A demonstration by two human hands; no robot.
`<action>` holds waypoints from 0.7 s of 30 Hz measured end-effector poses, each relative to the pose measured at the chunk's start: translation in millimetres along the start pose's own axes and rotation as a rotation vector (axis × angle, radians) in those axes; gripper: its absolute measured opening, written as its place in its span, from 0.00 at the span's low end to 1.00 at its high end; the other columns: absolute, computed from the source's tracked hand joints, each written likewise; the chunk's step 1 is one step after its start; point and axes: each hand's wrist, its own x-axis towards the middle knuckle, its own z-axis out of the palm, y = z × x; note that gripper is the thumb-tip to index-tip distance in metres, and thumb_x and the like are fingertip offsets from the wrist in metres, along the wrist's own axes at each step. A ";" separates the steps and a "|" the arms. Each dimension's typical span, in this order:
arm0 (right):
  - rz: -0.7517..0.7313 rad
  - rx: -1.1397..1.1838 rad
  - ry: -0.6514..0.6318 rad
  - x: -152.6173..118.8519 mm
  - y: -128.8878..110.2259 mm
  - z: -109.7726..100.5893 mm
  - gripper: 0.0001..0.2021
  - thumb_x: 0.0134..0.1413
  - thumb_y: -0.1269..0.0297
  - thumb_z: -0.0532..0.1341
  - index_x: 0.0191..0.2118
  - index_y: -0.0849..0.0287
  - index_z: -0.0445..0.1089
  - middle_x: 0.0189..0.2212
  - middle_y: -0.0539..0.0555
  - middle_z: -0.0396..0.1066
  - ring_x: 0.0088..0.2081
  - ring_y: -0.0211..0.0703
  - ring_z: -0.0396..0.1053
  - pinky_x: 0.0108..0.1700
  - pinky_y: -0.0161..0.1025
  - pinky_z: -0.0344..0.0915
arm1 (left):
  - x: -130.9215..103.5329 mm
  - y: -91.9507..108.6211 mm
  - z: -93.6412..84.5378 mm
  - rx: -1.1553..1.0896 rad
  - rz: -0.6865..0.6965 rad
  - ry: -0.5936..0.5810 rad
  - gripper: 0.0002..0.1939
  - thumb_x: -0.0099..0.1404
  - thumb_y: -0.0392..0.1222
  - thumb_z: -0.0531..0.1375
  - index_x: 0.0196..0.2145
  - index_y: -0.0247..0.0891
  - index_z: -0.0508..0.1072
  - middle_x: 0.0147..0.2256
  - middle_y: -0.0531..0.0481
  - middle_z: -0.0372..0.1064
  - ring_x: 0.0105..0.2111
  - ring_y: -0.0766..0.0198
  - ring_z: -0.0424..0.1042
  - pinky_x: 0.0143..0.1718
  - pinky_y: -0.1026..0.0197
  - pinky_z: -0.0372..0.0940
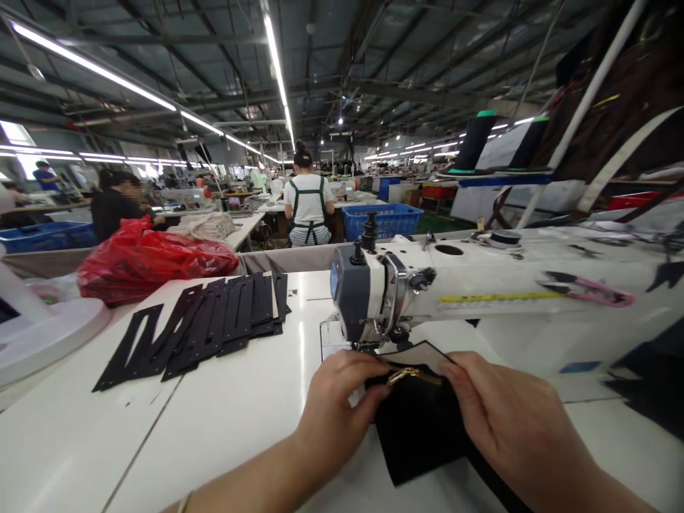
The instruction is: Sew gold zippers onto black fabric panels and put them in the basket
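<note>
A black fabric piece (420,427) with a gold zipper (406,375) along its upper part is held up between both hands, just in front of the sewing machine's head (363,285). My left hand (342,399) pinches its left edge near the zipper pull, thumb and fingers together. On the right side, my right hand (507,406) grips the top corner between thumb and fingers. A pale lining shows behind the zipper. The machine's needle area is mostly hidden behind the fabric and my left fingers.
Overlapping black cut pieces (214,320) lie on the white table (229,427) at the left. Behind them is a red plastic bag (149,260). Pink-handled snips (593,288) rest on the machine arm. Thread cones (473,146) stand behind it; a person (307,203) sits ahead.
</note>
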 end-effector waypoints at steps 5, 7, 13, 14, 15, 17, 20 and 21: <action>0.030 0.040 -0.023 -3.9 -0.5 -0.4 0.14 0.64 0.67 0.45 0.27 0.59 0.58 0.13 0.45 0.57 0.13 0.34 0.58 0.19 0.34 0.51 | 0.9 14.5 3.2 0.051 0.012 0.073 0.04 0.59 0.36 0.61 0.34 0.38 0.70 0.32 0.48 0.70 0.34 0.61 0.69 0.35 0.58 0.65; 0.025 0.052 -0.021 -4.9 -2.0 -0.6 0.14 0.64 0.67 0.45 0.27 0.59 0.58 0.13 0.45 0.58 0.14 0.34 0.58 0.20 0.34 0.51 | 3.0 14.8 2.4 0.073 0.019 0.054 0.04 0.62 0.35 0.58 0.35 0.39 0.71 0.32 0.49 0.71 0.33 0.61 0.69 0.35 0.58 0.65; 0.005 0.076 0.005 -5.5 -3.7 -2.0 0.12 0.63 0.70 0.46 0.29 0.60 0.61 0.14 0.46 0.60 0.15 0.35 0.59 0.21 0.34 0.52 | 13.8 4.2 -0.9 0.213 0.120 0.011 0.09 0.64 0.34 0.53 0.37 0.40 0.73 0.33 0.47 0.70 0.33 0.61 0.68 0.33 0.58 0.64; -0.004 0.080 0.010 -5.4 -4.1 -2.3 0.11 0.63 0.70 0.46 0.30 0.61 0.61 0.14 0.47 0.61 0.15 0.35 0.59 0.21 0.34 0.53 | 15.2 2.9 -1.2 0.245 0.148 0.007 0.09 0.64 0.34 0.53 0.36 0.40 0.73 0.32 0.47 0.70 0.32 0.61 0.68 0.32 0.58 0.63; -0.013 0.082 0.011 -5.4 -4.5 -2.3 0.11 0.63 0.70 0.46 0.31 0.61 0.61 0.15 0.47 0.61 0.15 0.35 0.60 0.21 0.34 0.53 | 15.9 2.2 -1.4 0.273 0.178 -0.007 0.09 0.64 0.34 0.54 0.36 0.40 0.73 0.32 0.48 0.70 0.32 0.61 0.68 0.31 0.58 0.63; -0.025 0.078 0.016 -5.4 -5.4 -1.5 0.12 0.63 0.70 0.46 0.30 0.61 0.62 0.15 0.47 0.61 0.15 0.35 0.60 0.21 0.34 0.52 | 15.1 2.8 -2.1 0.308 0.225 -0.071 0.09 0.65 0.33 0.53 0.36 0.40 0.73 0.32 0.48 0.71 0.32 0.60 0.68 0.32 0.57 0.62; -0.012 0.072 0.017 -3.5 -4.6 1.4 0.13 0.63 0.69 0.46 0.28 0.61 0.61 0.14 0.47 0.60 0.15 0.34 0.59 0.21 0.34 0.52 | 9.6 6.4 -3.7 0.287 0.230 -0.193 0.13 0.64 0.31 0.51 0.44 0.39 0.69 0.39 0.47 0.71 0.37 0.60 0.69 0.38 0.56 0.64; -0.001 0.078 0.007 -1.4 -3.6 1.8 0.14 0.64 0.69 0.46 0.27 0.60 0.61 0.14 0.46 0.59 0.15 0.34 0.59 0.20 0.34 0.52 | 7.9 7.1 -4.2 0.282 0.227 -0.202 0.14 0.63 0.31 0.52 0.46 0.38 0.68 0.41 0.45 0.71 0.40 0.59 0.69 0.40 0.55 0.65</action>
